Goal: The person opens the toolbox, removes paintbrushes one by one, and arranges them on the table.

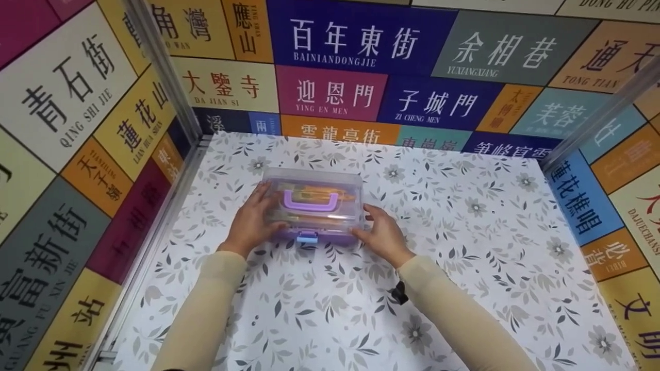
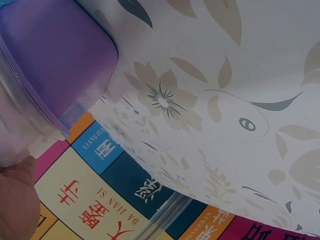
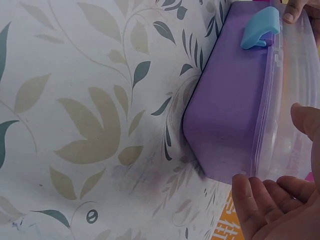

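tbh the orange stuff (image 1: 317, 192) in your box (image 1: 332, 238) is too hazy through the lid (image 1: 319, 179) to ID. Left wrist view crops most of your left grip (image 2: 17, 202), box too.

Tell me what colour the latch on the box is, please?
The latch is light blue; it shows best in the right wrist view.

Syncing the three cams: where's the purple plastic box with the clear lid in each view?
Head: purple box near centre, between left hand and right hand.
Left wrist: upper left, cut off by the frame.
Right wrist: upper right, running out of frame.
Shared landmark: light-blue plastic latch; only a sliver, top-left corner, in left wrist.
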Demonstrator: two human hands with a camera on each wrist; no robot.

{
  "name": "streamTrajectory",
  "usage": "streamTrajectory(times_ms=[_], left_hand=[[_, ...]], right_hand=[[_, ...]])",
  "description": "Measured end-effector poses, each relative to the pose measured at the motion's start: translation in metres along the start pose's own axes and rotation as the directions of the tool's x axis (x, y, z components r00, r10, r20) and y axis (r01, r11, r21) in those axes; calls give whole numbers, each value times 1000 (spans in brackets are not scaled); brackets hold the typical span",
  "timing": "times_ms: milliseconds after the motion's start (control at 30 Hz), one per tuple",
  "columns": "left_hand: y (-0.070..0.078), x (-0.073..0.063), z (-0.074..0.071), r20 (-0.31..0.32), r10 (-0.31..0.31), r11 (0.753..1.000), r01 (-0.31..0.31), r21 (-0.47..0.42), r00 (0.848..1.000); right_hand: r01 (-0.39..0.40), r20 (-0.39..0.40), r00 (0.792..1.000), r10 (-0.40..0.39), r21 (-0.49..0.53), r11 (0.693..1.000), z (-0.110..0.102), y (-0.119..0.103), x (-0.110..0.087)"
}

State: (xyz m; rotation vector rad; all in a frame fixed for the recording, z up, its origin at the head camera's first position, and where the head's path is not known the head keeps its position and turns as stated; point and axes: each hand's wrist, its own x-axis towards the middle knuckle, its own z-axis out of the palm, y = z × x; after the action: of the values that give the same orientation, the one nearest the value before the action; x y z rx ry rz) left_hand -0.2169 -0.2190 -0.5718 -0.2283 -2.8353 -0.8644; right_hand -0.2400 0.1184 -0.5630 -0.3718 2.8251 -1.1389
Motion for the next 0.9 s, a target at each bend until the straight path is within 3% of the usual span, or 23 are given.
streamTrajectory(times_ms=[100, 333, 633, 900], left_hand=[[0, -2, 0, -1, -10, 1000, 10, 12, 1000], [1, 2, -2, -15, 52, 998, -51, 23, 999], [6, 6, -7, 1, 19, 1000, -19, 23, 1000], [8, 14, -18, 18, 11, 1000, -11, 6, 1000]], right_hand=[[6, 5, 1000, -6, 11, 1000, 1, 0, 0], [27, -26, 999, -26, 28, 999, 0, 0, 0], [27, -30, 999, -25, 53, 998, -3, 1, 1], [87, -33, 996, -86, 25, 996, -7, 1, 3]])
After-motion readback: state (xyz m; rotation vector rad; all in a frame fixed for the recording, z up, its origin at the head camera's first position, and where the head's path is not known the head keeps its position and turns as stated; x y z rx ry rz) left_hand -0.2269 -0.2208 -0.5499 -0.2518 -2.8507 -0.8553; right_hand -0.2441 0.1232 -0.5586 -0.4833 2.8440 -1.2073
